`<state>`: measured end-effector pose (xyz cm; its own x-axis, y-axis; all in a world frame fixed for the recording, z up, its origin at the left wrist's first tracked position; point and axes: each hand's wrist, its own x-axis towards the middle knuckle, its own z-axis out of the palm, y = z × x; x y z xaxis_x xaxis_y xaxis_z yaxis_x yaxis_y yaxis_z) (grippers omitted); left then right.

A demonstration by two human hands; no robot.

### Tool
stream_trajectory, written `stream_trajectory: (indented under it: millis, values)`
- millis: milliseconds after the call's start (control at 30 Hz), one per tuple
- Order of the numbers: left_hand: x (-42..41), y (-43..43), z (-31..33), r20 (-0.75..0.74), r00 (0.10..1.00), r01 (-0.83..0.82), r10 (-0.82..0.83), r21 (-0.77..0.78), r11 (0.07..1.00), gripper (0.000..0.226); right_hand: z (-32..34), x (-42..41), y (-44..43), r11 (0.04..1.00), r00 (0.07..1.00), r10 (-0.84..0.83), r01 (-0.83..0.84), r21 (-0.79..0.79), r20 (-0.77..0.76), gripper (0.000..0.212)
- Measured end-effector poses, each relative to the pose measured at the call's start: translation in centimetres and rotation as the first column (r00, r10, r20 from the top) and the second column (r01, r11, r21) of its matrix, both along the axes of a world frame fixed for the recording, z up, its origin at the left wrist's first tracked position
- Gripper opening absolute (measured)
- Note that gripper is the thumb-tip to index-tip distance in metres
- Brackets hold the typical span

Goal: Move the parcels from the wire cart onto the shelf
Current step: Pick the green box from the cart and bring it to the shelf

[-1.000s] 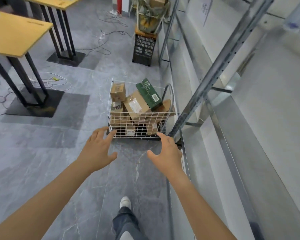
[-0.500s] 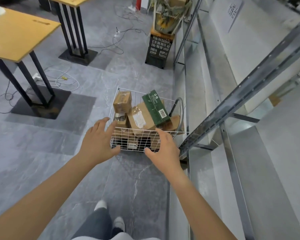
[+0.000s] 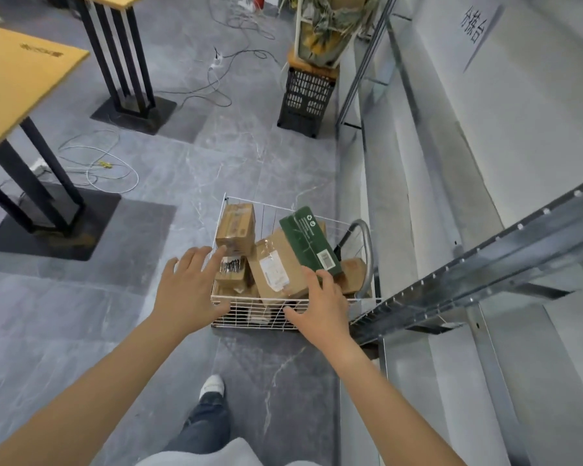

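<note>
On the grey floor, just beside a metal shelf, a white wire cart holds a loose pile of brown cardboard parcels, with a green box leaning on top. Over the cart's near rim hover the left hand and the right hand, fingers spread, holding nothing. Whether the right fingertips touch a parcel cannot be told.

A person's left hand and right hand, fingers spread, hover over the near rim of a wire cart of parcels; metal shelf at its 3 o'clock.
</note>
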<state>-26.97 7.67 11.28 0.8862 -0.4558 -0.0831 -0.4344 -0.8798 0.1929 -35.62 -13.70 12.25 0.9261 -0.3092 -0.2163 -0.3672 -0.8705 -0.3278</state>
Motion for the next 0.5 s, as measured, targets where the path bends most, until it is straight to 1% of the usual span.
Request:
stream_trajectory:
  millis: [67, 133, 300, 400, 500]
  values:
    - [2.4, 0.3, -0.3, -0.003, 1.000, -0.015, 0.015, -0.004, 1.000, 0.091, -0.7, 2.1, 0.1, 1.000, 0.998, -0.005, 0.005, 0.003, -0.056, 0.078]
    - [4.5, 0.6, -0.4, -0.012, 1.000, -0.027, 0.027, 0.024, 0.999, 0.093, -1.3, 4.1, -0.1, 1.000, 0.995, -0.014, 0.015, 0.009, -0.095, 0.079]
    - [8.6, 0.1, -1.1, -0.056, 0.997, -0.057, 0.060, 0.052, 0.997, 0.099, -2.6, 8.1, -2.0, 0.997, 0.989, -0.048, 0.057, 0.057, -0.143, 0.076]
    - [9.9, -0.7, -1.9, -0.097, 0.992, -0.066, 0.075, 0.097, 0.993, 0.095, -4.3, 10.2, -4.4, 0.995, 0.971, -0.064, 0.080, 0.059, -0.232, 0.088]
    - [11.2, -2.2, -2.9, -0.121, 0.988, -0.079, 0.094, 0.122, 0.989, 0.092, -6.1, 13.4, -7.7, 0.991, 0.953, -0.089, 0.115, 0.074, -0.288, 0.094]
